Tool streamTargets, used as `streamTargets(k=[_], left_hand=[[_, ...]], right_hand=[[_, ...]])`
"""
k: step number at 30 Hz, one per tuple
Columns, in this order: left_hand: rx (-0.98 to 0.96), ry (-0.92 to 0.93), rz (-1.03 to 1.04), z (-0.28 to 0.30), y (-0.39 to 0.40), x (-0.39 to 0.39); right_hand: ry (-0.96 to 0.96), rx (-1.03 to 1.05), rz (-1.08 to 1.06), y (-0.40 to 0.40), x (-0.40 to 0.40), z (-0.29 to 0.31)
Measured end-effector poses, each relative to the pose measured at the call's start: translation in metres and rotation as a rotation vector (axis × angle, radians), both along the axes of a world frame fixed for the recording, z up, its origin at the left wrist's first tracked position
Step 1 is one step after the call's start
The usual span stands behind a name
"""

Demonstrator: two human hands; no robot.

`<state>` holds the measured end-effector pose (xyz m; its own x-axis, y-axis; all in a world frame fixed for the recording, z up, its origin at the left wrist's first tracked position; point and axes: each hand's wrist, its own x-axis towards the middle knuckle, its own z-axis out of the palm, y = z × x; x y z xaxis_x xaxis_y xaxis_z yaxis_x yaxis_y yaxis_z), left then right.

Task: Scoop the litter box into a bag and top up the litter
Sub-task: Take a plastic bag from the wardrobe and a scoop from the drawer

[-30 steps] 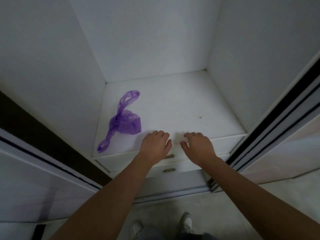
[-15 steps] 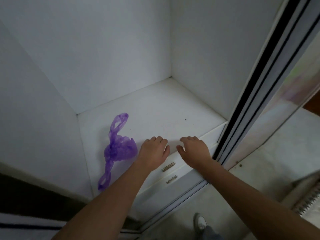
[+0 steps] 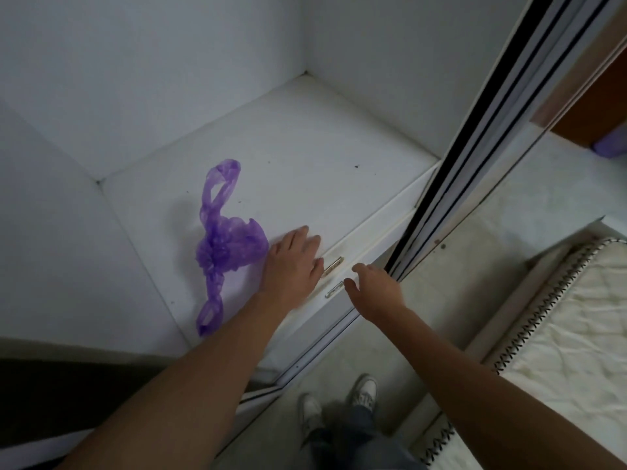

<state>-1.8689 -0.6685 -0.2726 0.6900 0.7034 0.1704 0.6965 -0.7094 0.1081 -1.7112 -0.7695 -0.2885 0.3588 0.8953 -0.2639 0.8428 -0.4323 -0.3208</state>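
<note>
translucent purple bag (image 3: 230, 245) on a white shelf (image 3: 305, 171); brass-coloured drawer handles (image 3: 333, 266); cream mattress (image 3: 576, 320) edged with black zigzag stitching; white shoes (image 3: 364, 391).

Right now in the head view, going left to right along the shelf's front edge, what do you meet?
Purple bag → left hand → upper drawer handle → right hand → sliding door track → mattress.

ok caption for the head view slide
Left hand rests on wardrobe shelf beside purple bag; right hand hovers near drawer handles.
</note>
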Motion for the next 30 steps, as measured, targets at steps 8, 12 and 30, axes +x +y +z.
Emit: streamTargets(k=[8, 12, 30], left_hand=[[-0.001, 0.066, 0.006, -0.011, 0.009, 0.003], [-0.017, 0.074, 0.018, -0.012, 0.008, 0.005], [-0.026, 0.105, -0.014, -0.003, 0.012, 0.006]], right_hand=[[0.153, -0.003, -0.097, 0.025, -0.005, -0.032], [0.361, -0.007, -0.271, 0.037, -0.013, -0.043], [1.557, 0.149, -1.19, 0.052, -0.007, -0.076]])
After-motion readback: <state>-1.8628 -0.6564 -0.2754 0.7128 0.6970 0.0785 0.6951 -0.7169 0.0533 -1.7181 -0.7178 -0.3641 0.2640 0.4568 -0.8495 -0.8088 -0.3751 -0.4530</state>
